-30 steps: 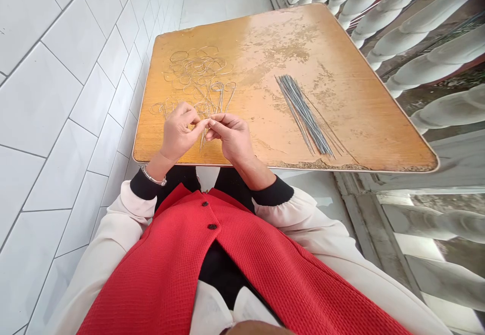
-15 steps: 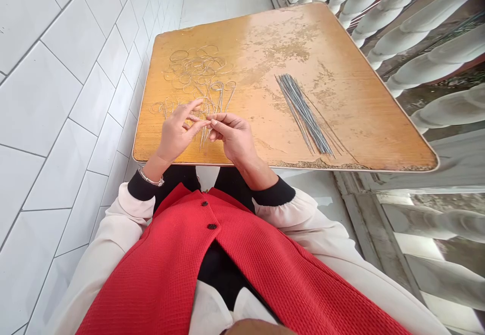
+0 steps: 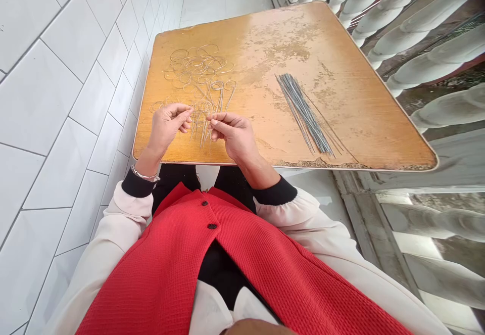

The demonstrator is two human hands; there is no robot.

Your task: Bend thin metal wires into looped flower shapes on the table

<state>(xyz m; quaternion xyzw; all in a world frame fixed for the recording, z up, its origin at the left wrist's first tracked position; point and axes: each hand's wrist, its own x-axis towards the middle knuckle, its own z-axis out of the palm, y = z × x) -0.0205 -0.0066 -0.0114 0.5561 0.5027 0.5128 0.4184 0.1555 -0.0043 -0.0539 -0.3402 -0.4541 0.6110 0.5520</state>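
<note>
Left hand [image 3: 166, 125] and right hand [image 3: 238, 135] have fingers pinched, contents unclear; thin silvery looped metal wires [image 3: 217, 84] seem light, springy, best held by stems [image 3: 221, 101].

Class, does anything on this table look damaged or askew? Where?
The tabletop looks damaged: its surface is worn in patches and chipped along the near edge. Thin wires stray right of the grey bundle.

Worn on the head, one camera faces forward and down, close above the red waistcoat [image 3: 159, 269], framing left hand [image 3: 166, 125], right hand [image 3: 235, 134] and whole wooden tabletop [image 3: 375, 128].
</note>
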